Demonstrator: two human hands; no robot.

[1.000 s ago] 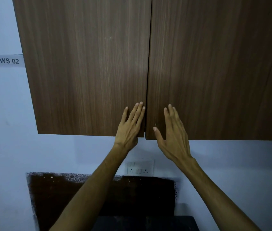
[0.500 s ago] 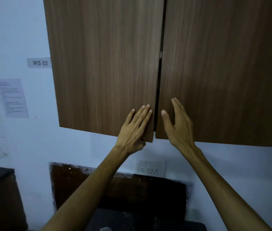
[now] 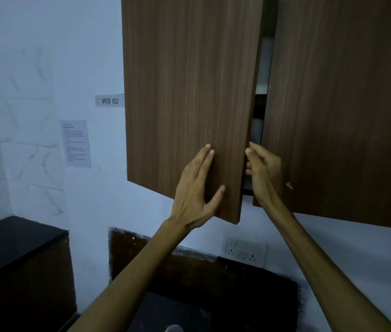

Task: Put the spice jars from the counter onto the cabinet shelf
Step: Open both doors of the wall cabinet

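The shelf (image 3: 260,91) shows only as a sliver through the gap above your hands; jars cannot be made out. Your left hand (image 3: 195,190) lies flat, fingers straight, on the left door (image 3: 184,97). Your right hand (image 3: 265,172) curls its fingers around the right door (image 3: 343,111) edge.

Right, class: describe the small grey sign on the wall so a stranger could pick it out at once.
Start at the wooden wall cabinet. Just left of its left door, on the pale wall, sits a small grey sign reading WS 02. Unlike the taller printed paper sheet below it, it is a short strip with large dark letters.
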